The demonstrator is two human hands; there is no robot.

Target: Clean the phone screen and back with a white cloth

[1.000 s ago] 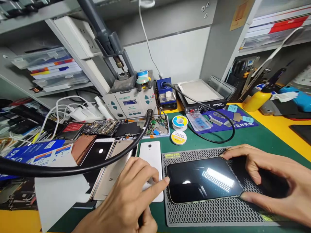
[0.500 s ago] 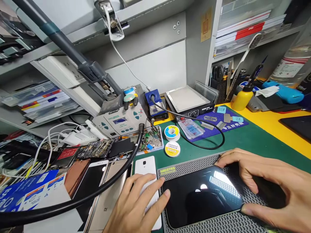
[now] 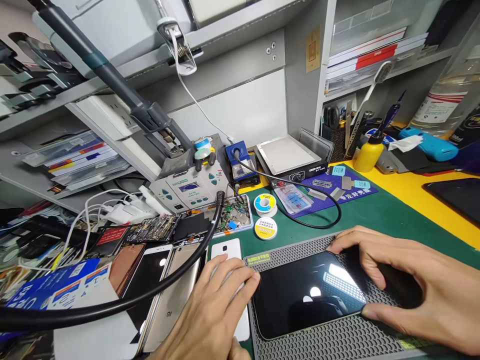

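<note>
Right hand [image 3: 416,287]: the phone [image 3: 311,292] is gripped at its end — thumb and fingers clasp both edges.
Left hand [image 3: 213,312]: unclenched — fingertips are laid at the phone's other end.
Mat [image 3: 330,340]: spread beneath both.

Your left hand [image 3: 210,320] and right hand [image 3: 420,285] are bare: no gloves, rings, watch or sleeves visible.

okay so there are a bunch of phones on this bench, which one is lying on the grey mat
The black-screened phone, lying face up on the grey mat, held between the left hand and right hand. The white phone and gold phone lie left, off the mat.
</note>
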